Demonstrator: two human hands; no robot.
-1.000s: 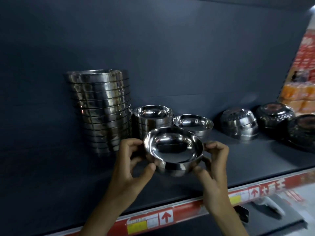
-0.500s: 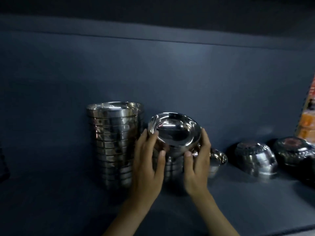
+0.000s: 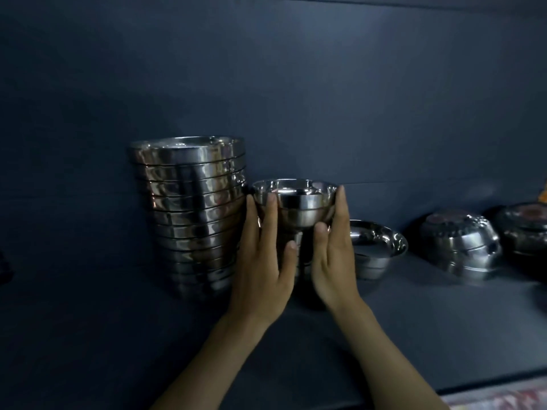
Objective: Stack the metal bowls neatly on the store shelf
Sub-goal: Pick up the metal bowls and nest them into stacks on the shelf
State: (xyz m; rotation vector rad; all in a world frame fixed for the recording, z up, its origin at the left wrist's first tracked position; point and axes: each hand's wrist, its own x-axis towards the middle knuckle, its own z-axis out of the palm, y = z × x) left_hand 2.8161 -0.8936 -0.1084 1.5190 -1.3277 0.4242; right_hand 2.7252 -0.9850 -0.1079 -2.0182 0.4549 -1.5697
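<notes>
Both hands, left hand (image 3: 263,261) and right hand (image 3: 331,257), press straight-fingered against the sides of a bowl (image 3: 296,202); neither curls round it. The bowl sits upright atop a short stack (image 3: 299,247) on the shelf (image 3: 414,321); a tall stack (image 3: 192,214) stands just left.

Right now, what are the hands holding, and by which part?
The left hand and right hand hold the small bowl, flat-handed, by its opposite outer sides.

The dark blue-grey shelf (image 3: 414,321) bears a tall stack of shiny steel bowls (image 3: 192,214), a shorter stack (image 3: 296,202) just beside it, a single upright steel bowl (image 3: 376,250), and upturned steel bowls (image 3: 461,247) further right.
</notes>
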